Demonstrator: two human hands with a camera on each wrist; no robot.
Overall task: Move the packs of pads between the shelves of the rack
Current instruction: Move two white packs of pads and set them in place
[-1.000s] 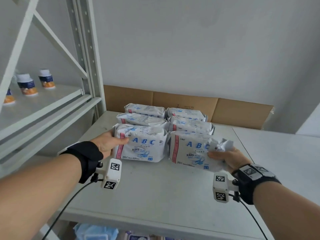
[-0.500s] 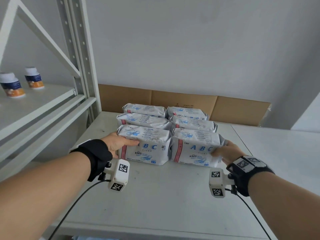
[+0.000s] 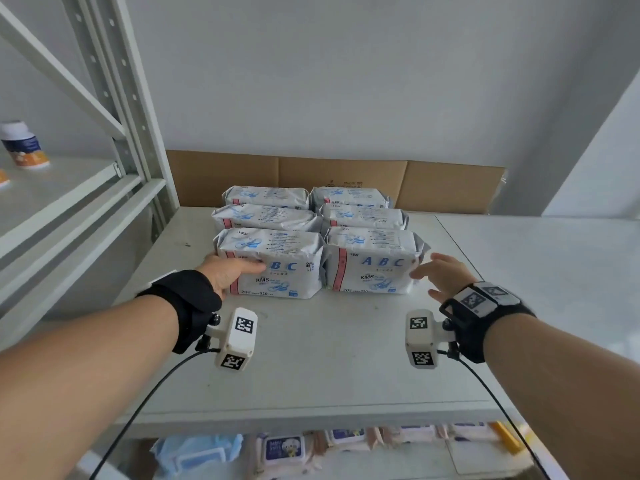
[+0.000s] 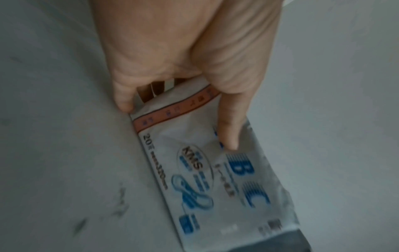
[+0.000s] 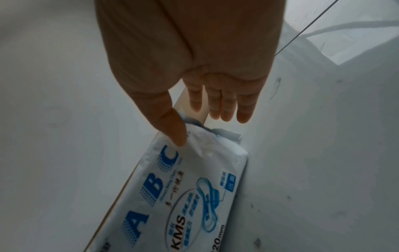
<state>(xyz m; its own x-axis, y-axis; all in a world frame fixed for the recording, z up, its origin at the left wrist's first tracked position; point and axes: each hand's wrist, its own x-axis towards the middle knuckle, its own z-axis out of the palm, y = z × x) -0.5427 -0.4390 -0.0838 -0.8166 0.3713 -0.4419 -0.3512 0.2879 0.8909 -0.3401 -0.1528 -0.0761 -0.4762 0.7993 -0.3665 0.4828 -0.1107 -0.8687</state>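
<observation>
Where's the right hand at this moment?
In the head view, the right hand is open at the right end of the front-right pack, thumb against its wrapper, on the shelf.

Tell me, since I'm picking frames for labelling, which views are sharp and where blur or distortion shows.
Head view: sharp, evenly lit, wide-angle bending of the rack upright; print on the front left pack legible. Left wrist view: dim, motion-smeared, lettering on that pack soft. Right wrist view: dim too, the front right pack readable, the right hand slightly blurred.
</observation>
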